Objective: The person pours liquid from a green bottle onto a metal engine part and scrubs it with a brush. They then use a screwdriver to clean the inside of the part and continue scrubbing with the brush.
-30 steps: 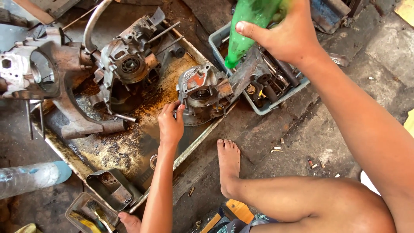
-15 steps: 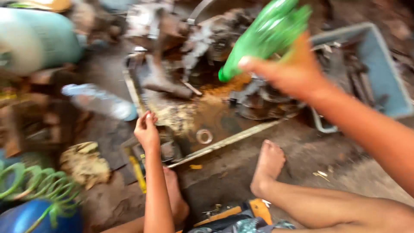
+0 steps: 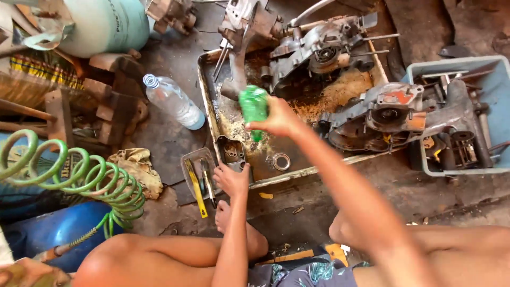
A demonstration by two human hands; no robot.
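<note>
My right hand (image 3: 277,121) grips a green plastic bottle (image 3: 253,105), tipped neck-down over the near left corner of a long, oily metal tray (image 3: 206,90). Just below the bottle's neck lies a small rectangular metal cover (image 3: 232,150). My left hand (image 3: 231,179) holds the near edge of this cover, at the tray's front rim. A metal ring (image 3: 280,161) lies in the tray to the right of the cover. My bare foot (image 3: 223,212) rests on the floor under the left hand.
Two engine case halves (image 3: 319,50) (image 3: 385,114) and an arm-shaped casting (image 3: 239,32) lie in the tray. A grey crate (image 3: 496,69) of parts stands at the right. On the left are a small tin with brushes (image 3: 197,178), a clear bottle (image 3: 172,101), a rag (image 3: 135,165), a green coiled hose (image 3: 79,172) and a pale gas cylinder (image 3: 106,24).
The view swung left. My right hand brought the green bottle from above the crate down over the tray's near corner. My left hand left the engine case and took the small cover.
</note>
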